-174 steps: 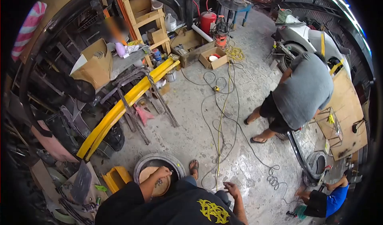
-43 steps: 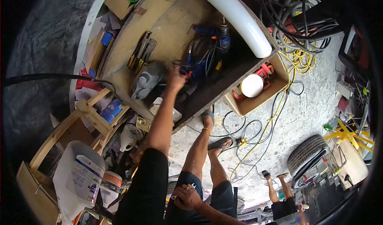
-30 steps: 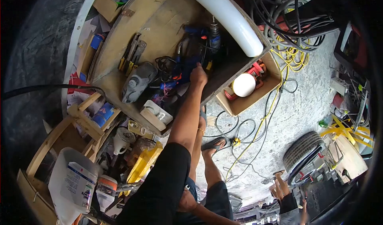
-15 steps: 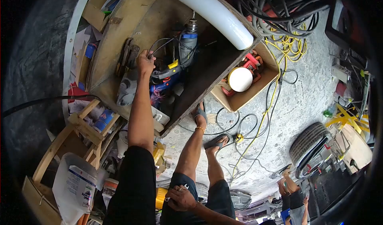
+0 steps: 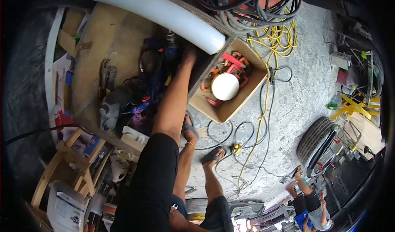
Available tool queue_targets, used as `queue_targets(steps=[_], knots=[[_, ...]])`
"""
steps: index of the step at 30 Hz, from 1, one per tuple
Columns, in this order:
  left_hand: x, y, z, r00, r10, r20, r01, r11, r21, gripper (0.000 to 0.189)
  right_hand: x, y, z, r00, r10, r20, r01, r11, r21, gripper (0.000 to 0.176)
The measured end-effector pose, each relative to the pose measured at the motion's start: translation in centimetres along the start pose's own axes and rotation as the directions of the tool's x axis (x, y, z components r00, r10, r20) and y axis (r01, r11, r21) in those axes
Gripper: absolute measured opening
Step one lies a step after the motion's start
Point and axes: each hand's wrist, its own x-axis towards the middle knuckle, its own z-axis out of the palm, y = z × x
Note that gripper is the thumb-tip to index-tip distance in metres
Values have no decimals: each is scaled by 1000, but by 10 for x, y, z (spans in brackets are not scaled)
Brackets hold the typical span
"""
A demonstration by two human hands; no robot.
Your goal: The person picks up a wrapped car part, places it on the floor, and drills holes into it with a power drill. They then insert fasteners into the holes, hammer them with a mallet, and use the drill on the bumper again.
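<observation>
My left arm, in a black sleeve, reaches into a wooden bin. My left hand (image 5: pixel 189 57) is in the dark corner by the bin's right wall, its fingers lost in shadow. Just left of it lies a power drill (image 5: pixel 170 53) with a metal chuck, amid other blue tools and cords. Nearer me in the bin are a grey power tool (image 5: pixel 110 110) and a bundle of coloured wires (image 5: pixel 140 113). My right hand (image 5: pixel 177 220) is low by my thigh, mostly hidden behind the black sleeve; its fingers do not show.
A long white roll (image 5: pixel 160 13) lies across the bin's far edge. Beside the bin, a cardboard box (image 5: pixel 251 90) holds red and orange clamps and a white round object (image 5: pixel 225 86). Yellow and black cables (image 5: pixel 263 121) cross the floor near my feet. Another person (image 5: pixel 312 207) is at lower right.
My left hand has moved right, from closed beside a thin black cord into the bin's shadowed corner. My view has shifted, and my right hand, earlier visible on my thigh, is now mostly covered.
</observation>
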Motion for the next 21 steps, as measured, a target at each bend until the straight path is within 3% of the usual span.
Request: queue_targets(steps=[2, 4, 5, 6, 8, 12, 13, 14, 15, 16, 17, 18, 19, 20, 21], knots=[[21, -19, 8, 999, -20, -31, 18, 999, -50, 38, 4, -19, -30, 1000, 8, 2, -8, 999, 35, 28], [27, -36, 17, 998, -33, -48, 28, 995, -93, 41, 6, -19, -39, 994, -106, -6, 103, 982, -159, 28], [21, -45, 24, 998, -38, -52, 32, 993, -112, 42, 3, -11, -46, 982, -173, 80, 178, 982, -64, 27], [18, -56, 28, 998, -42, -47, 36, 991, -129, 44, -1, -4, -34, 984, -163, 68, 168, 984, -64, 27], [29, -82, 33, 999, -27, -31, 22, 987, -161, 47, -4, 4, 1, 989, -123, -76, 123, 992, -4, 24], [33, -170, 21, 994, 108, 21, -98, 955, -279, 53, 4, -24, -18, 980, -54, -194, 51, 999, -19, 19], [37, -191, 20, 987, 155, 43, -133, 936, -326, 55, 3, -28, -20, 976, -93, -197, 92, 996, -12, 17], [50, -127, 55, 972, 220, 79, -174, 906, -385, 56, 3, -33, -21, 968, -120, -221, 120, 993, -10, 14], [43, -19, 74, 943, 311, 117, -229, 864, -449, 56, 1, -35, -22, 956, -137, -257, 136, 990, -23, 13], [-12, -105, 47, 963, 206, 173, -55, 781, -622, 56, -3, -37, -27, 943, -156, -295, 149, 988, -44, 12], [-51, -210, -22, 957, 102, 270, 138, 662, -737, 55, -7, -37, -31, 929, -182, -323, 169, 983, -66, 12], [-47, -108, -12, 920, -8, 392, 339, 520, -784, 56, -13, -38, -37, 918, -218, -331, 202, 976, -82, 13], [-83, -90, -47, 935, 68, 348, 192, 728, -658, 49, -17, -30, -17, 915, -150, -376, 203, 973, 107, 12], [-98, -103, -45, 970, 84, 229, 105, 706, -700, 48, -21, -31, -18, 900, -147, -410, 198, 976, 86, 12], [-114, -98, -60, 951, 46, 307, 246, 492, -835, 50, -23, -36, -20, 911, -158, -382, 177, 984, 14, 12]])
